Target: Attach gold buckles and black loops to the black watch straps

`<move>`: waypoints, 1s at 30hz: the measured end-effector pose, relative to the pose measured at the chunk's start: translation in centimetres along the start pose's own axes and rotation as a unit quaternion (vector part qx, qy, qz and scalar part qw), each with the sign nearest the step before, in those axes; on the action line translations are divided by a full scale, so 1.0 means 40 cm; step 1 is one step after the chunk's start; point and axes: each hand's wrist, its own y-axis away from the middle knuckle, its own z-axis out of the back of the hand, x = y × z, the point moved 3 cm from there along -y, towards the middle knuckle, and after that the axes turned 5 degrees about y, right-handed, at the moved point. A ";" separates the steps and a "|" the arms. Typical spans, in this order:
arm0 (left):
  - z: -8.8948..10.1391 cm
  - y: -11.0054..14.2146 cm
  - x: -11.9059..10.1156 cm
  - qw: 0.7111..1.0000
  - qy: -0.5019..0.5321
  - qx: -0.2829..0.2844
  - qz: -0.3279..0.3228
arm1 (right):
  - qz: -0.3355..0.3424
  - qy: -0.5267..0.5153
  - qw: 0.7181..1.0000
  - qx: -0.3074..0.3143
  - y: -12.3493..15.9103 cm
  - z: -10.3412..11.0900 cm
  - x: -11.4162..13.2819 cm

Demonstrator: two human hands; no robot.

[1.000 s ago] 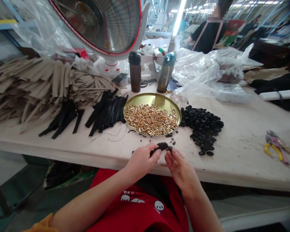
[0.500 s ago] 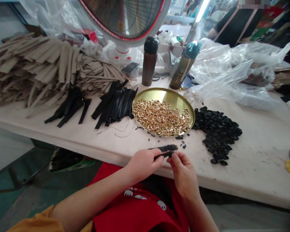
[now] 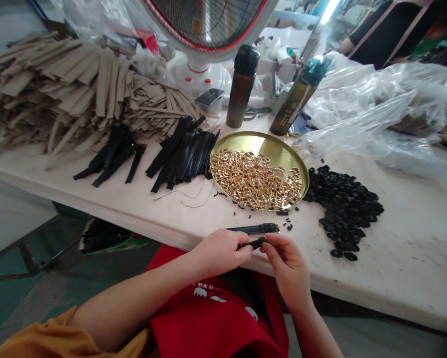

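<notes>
My left hand is closed round a black strap near the table's front edge. At the strap's right end, my right hand pinches with thumb and fingers; a small dark piece there is too hidden to make out. Just beyond my hands lies another black strap with loops on it and a gold glint at its tip. Behind it, gold metal buckles fill much of a round gold tray. Black rings or loops are heaped to the tray's right. Cut black straps lie to its left.
Beige strips are piled at the left. A white fan, a dark bottle and a leaning bottle with a teal lid stand at the back. Clear plastic bags spread at the back right. Another person is beyond.
The whole view has shifted slightly, so the table things appear farther right. My hands keep hold of the strap, which shows more of its length between them.
</notes>
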 end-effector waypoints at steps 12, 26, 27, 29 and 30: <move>-0.033 0.032 -0.026 0.996 0.023 -0.041 -0.074 | -0.117 -0.156 0.980 0.047 0.033 -0.004 -0.007; -0.037 0.041 -0.021 0.993 0.114 -0.032 -0.020 | -0.212 -0.391 0.892 0.086 0.054 -0.076 -0.005; -0.036 0.038 -0.018 0.991 0.128 -0.029 -0.019 | -0.213 -0.387 0.893 0.084 0.053 -0.080 -0.006; -0.033 0.033 -0.007 0.987 0.160 -0.025 -0.009 | -0.211 -0.370 0.902 0.064 0.048 -0.076 -0.010; -0.031 0.031 0.000 0.983 0.180 -0.022 0.001 | -0.209 -0.359 0.909 0.048 0.045 -0.071 -0.013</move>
